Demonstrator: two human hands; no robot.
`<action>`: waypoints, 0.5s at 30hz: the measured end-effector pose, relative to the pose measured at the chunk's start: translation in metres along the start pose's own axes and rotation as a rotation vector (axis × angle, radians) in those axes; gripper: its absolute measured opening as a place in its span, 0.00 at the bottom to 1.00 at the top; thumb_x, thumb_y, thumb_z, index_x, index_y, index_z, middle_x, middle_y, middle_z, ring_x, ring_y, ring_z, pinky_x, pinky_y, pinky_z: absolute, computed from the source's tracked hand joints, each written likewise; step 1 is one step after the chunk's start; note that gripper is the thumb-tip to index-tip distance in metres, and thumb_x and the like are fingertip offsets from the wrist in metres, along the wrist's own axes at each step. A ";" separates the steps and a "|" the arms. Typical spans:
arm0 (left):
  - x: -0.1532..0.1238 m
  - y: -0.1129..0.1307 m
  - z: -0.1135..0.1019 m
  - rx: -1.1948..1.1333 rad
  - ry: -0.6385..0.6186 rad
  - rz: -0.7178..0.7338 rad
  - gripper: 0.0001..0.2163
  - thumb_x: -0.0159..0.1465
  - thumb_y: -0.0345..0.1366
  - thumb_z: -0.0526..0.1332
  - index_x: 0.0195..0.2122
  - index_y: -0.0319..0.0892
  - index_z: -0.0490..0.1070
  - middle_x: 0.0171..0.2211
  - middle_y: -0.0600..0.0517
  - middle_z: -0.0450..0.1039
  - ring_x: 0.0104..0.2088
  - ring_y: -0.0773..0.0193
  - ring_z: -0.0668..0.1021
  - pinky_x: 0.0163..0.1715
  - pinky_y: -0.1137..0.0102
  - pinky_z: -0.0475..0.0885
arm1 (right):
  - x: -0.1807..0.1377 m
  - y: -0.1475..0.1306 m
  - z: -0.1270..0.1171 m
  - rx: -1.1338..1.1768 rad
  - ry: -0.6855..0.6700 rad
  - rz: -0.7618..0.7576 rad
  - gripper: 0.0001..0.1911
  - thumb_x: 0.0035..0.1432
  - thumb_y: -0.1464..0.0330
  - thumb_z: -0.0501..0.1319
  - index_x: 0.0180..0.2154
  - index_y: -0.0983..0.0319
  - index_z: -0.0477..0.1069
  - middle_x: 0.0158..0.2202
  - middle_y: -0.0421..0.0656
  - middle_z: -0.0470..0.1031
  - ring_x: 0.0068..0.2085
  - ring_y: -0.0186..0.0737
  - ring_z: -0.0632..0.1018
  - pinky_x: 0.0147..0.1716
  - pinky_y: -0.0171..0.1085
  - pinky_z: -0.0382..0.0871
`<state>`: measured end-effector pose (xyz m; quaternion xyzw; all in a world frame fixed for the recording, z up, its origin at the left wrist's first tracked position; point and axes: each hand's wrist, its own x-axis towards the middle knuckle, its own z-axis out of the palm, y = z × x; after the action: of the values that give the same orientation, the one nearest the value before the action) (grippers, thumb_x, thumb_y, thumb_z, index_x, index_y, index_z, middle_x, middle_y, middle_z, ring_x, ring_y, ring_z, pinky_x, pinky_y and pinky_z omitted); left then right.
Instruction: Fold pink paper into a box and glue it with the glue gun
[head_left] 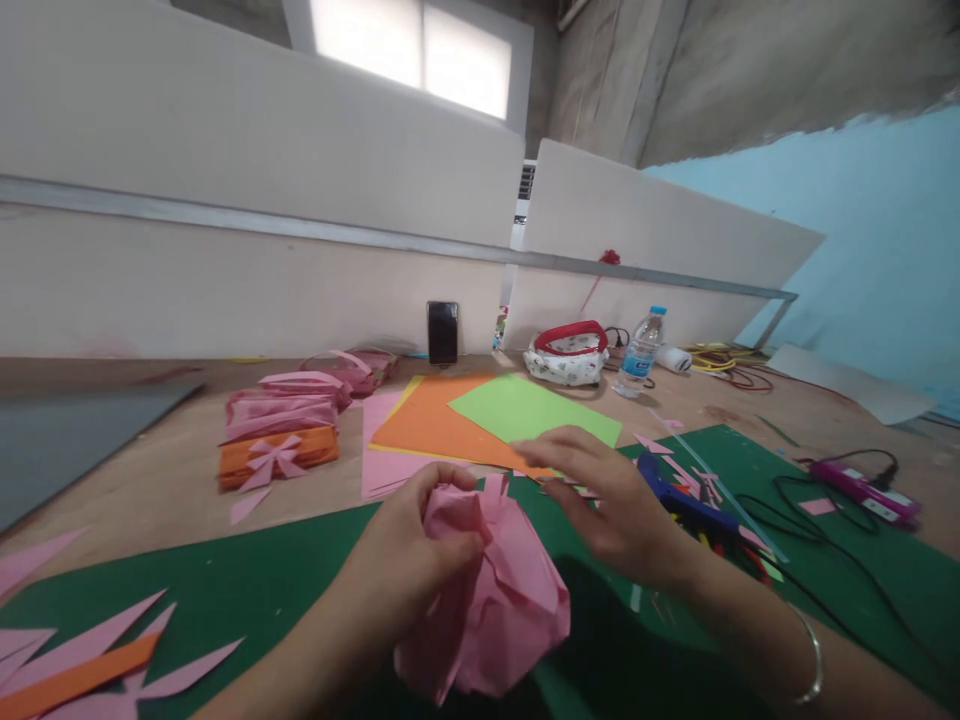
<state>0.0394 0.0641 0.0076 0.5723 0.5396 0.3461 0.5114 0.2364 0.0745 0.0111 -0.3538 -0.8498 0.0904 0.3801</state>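
My left hand [420, 550] grips the upper edge of a folded pink paper bag [502, 610], its thumb pressed on the front near a short upright strip. The bag is creased and hangs above the green cutting mat [300, 560]. To the right of the bag, my right hand [607, 495] is apart from it with fingers stretched out, slightly blurred, and nothing shows in it. Close by that hand lies a blue glue gun [686, 505] with a black cord, partly hidden by the forearm.
Orange sheets [435, 415], a lime green sheet [536, 405] and pink paper lie beyond the hands. Folded pink pieces [289, 410] and an orange one with a pink bow [274, 458] sit left. Behind stand a phone [442, 332], a pouch [566, 360], and a water bottle [639, 355]. A purple power strip [862, 490] lies right.
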 end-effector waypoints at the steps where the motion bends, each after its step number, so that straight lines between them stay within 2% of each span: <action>1: -0.002 0.002 0.001 0.075 0.044 0.034 0.15 0.49 0.32 0.59 0.39 0.44 0.62 0.20 0.61 0.67 0.19 0.69 0.67 0.22 0.74 0.61 | 0.000 -0.001 -0.001 0.125 -0.002 0.196 0.17 0.60 0.72 0.56 0.52 0.63 0.67 0.41 0.47 0.72 0.41 0.37 0.72 0.39 0.39 0.67; 3: -0.006 0.005 0.005 0.191 0.111 0.106 0.13 0.50 0.29 0.57 0.38 0.45 0.63 0.20 0.61 0.67 0.21 0.68 0.68 0.24 0.73 0.62 | 0.000 -0.006 0.001 0.395 -0.107 0.531 0.17 0.57 0.66 0.61 0.48 0.64 0.68 0.38 0.45 0.72 0.37 0.36 0.73 0.35 0.36 0.68; 5: -0.010 0.007 0.009 0.243 0.147 0.163 0.14 0.49 0.27 0.56 0.37 0.46 0.64 0.21 0.61 0.68 0.22 0.67 0.69 0.25 0.73 0.63 | 0.000 -0.012 0.005 0.595 -0.243 0.680 0.13 0.54 0.66 0.63 0.41 0.65 0.71 0.34 0.43 0.72 0.34 0.35 0.72 0.33 0.34 0.67; 7: -0.013 0.008 0.013 0.227 0.153 0.180 0.15 0.46 0.26 0.56 0.36 0.46 0.65 0.21 0.59 0.70 0.22 0.65 0.71 0.24 0.73 0.62 | -0.001 -0.019 0.010 0.639 -0.277 0.689 0.08 0.52 0.70 0.62 0.36 0.65 0.72 0.32 0.41 0.72 0.32 0.33 0.72 0.31 0.32 0.65; 9: -0.016 0.010 0.014 0.188 0.136 0.173 0.17 0.45 0.26 0.57 0.37 0.47 0.65 0.23 0.58 0.71 0.24 0.63 0.73 0.23 0.73 0.62 | -0.001 -0.024 0.015 0.577 -0.229 0.685 0.05 0.52 0.72 0.61 0.33 0.65 0.72 0.29 0.40 0.72 0.30 0.32 0.70 0.29 0.31 0.64; 11: -0.018 0.012 0.015 0.175 0.126 0.159 0.18 0.45 0.27 0.58 0.38 0.48 0.65 0.24 0.57 0.72 0.26 0.61 0.74 0.22 0.74 0.62 | -0.002 -0.027 0.018 0.522 -0.184 0.694 0.04 0.51 0.72 0.61 0.32 0.66 0.71 0.27 0.40 0.70 0.28 0.31 0.69 0.27 0.30 0.62; 15: -0.023 0.016 0.016 0.232 0.152 0.105 0.18 0.47 0.28 0.58 0.40 0.48 0.65 0.21 0.57 0.71 0.26 0.59 0.76 0.20 0.74 0.63 | -0.002 -0.028 0.019 0.561 -0.117 0.722 0.05 0.51 0.70 0.62 0.28 0.66 0.70 0.22 0.37 0.66 0.24 0.28 0.64 0.24 0.29 0.59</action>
<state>0.0544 0.0404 0.0225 0.6271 0.5824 0.3503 0.3806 0.2093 0.0549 0.0084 -0.5050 -0.6349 0.4632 0.3569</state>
